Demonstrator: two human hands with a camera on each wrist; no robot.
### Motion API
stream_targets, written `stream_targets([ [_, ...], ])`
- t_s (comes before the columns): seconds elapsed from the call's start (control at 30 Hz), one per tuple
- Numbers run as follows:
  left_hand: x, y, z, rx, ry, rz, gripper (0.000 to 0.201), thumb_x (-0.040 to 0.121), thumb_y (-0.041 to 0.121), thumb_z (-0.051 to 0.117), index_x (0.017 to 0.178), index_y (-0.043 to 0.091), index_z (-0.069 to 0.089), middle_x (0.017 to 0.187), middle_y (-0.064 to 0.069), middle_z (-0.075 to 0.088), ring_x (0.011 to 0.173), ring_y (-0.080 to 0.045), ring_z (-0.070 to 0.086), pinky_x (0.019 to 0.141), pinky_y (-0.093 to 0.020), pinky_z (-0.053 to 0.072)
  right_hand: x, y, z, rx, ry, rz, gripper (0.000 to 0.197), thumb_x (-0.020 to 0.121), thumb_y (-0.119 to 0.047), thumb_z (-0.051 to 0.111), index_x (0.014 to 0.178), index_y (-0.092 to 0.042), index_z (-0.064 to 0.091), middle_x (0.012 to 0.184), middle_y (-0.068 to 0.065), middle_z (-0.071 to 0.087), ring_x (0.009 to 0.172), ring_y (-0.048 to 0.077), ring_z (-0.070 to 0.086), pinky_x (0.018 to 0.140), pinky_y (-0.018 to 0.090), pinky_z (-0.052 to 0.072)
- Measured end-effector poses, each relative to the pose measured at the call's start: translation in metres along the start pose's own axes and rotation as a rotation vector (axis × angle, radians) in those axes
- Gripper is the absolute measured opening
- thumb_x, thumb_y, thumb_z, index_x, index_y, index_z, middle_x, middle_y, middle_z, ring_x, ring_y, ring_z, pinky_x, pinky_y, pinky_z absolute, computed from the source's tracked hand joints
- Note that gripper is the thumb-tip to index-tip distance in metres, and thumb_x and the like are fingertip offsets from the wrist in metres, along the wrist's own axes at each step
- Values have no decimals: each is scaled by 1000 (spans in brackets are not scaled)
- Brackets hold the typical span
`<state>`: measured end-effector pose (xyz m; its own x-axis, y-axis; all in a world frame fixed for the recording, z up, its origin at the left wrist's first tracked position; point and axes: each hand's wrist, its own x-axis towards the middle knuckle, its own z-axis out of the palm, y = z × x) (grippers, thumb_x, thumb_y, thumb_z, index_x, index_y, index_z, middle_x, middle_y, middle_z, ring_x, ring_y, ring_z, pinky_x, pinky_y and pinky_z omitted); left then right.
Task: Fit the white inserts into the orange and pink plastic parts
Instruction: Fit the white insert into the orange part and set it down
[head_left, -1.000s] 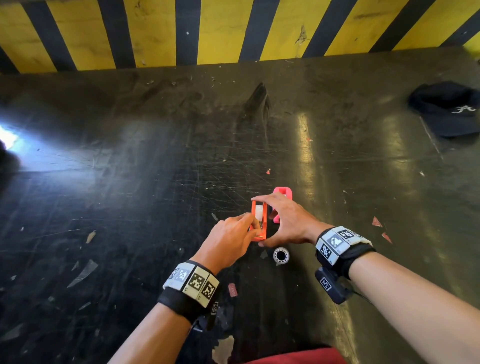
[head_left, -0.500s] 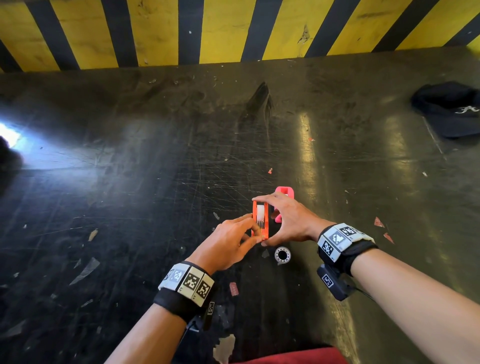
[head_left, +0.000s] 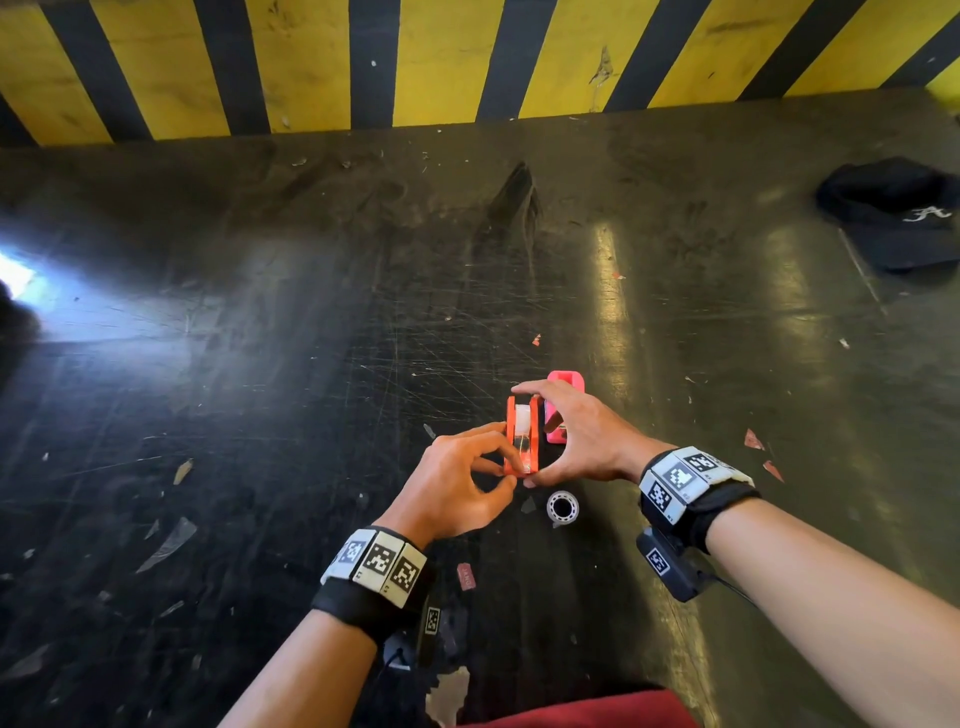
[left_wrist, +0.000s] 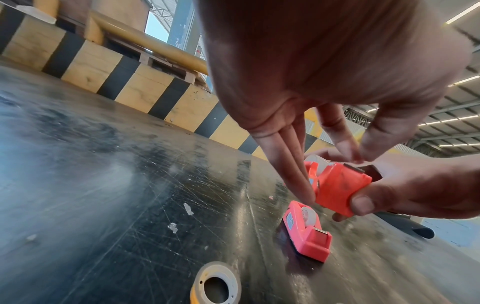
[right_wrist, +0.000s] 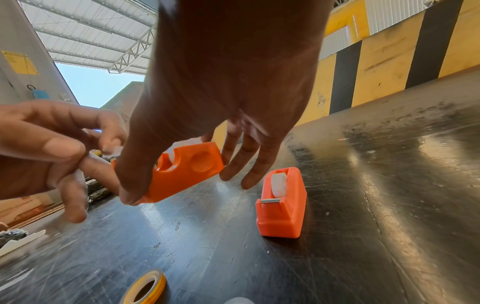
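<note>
Little has moved: right hand (head_left: 582, 441) still grips the orange part (head_left: 522, 436), left hand (head_left: 457, 483) pinching its front; pink part (left_wrist: 307, 234) already holds its white insert (left_wrist: 308, 216).

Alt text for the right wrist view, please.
The right hand holds an orange tape dispenser above a scratched black table while the left hand pinches at its near end. A second dispenser and a loose tape roll sit below.

Around my work area: a scuffed floor and some stray items

I saw a black cap (head_left: 896, 215) lying well off to the right on the scratched dark floor (head_left: 260, 415), a yellow-and-black striped barrier (head_left: 441, 62) along its far edge, a loose tape roll (head_left: 562, 505) nearby, and scattered scraps (head_left: 169, 543).
</note>
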<state>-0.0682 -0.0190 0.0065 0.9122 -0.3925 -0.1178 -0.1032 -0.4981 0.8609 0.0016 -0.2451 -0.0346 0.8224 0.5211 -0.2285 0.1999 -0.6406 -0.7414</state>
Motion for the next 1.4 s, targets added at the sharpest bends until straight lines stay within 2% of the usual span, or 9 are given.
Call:
stream_targets([
  [0.23,2,-5,3,103,66,50,11,85,15,78,92,21,83,137,2,68,89,-9,79,73,-13,61,0,-3,-1,-20,4,-15,114,56,-47,99,151,-38,36,141,-8,47,124,14,51,101,48,55],
  [0.43,4,-15,2,300,33,88,19,84,36,71,98,33,85,142,-2,67,103,-11,76,86,-36,64,1,-4,-2,-23,-13,-18,114,56,-46,99,151,-39,35,137,-11,45,124,14,50,101,48,55],
  [0.57,3,-15,0,341,-23,91,24,85,46,65,94,36,85,153,2,58,86,-9,77,76,-32,64,-1,-3,-3,11,23,-5,114,56,-46,100,150,-38,37,141,-11,46,122,13,52,100,46,56],
  [0.7,0,-11,-2,145,8,22,7,83,27,70,90,26,73,144,1,63,116,-13,72,77,-32,66,-2,-5,-5,5,5,-4,115,57,-41,101,152,-34,38,140,-16,43,123,9,50,104,42,53],
  [0.8,6,-10,-4,-29,15,-97,40,84,10,77,108,30,52,139,3,63,112,-15,73,80,-38,66,-4,-5,-5,12,-2,22,116,56,-43,101,152,-34,37,142,-12,45,125,12,51,105,42,53],
  [0.93,12,-8,-4,-159,-12,-181,63,86,10,78,138,27,47,137,5,60,99,-15,77,84,-37,66,-5,-6,-8,-23,9,35,110,58,-40,101,148,-29,39,145,-4,48,127,17,53,101,35,53],
  [1.03,17,-4,3,-129,34,-225,64,86,33,81,141,26,49,131,10,63,90,-12,79,82,-37,66,-7,-6,-10,-51,9,32,109,59,-41,100,148,-28,40,146,-4,48,125,16,53,99,31,52],
  [1.13,21,-4,9,-65,63,-232,66,83,41,82,140,26,51,130,9,63,84,-11,78,78,-38,67,-7,-6,-10,-57,16,28,109,58,-42,100,148,-28,40,144,-3,49,125,17,54,101,36,53],
  [1.4,26,-4,14,-77,34,-261,75,78,36,88,141,26,49,131,7,61,85,-13,79,80,-39,66,-9,-3,-10,-73,16,33,107,61,-41,98,149,-27,39,140,-2,50,121,19,55,94,31,52],
])
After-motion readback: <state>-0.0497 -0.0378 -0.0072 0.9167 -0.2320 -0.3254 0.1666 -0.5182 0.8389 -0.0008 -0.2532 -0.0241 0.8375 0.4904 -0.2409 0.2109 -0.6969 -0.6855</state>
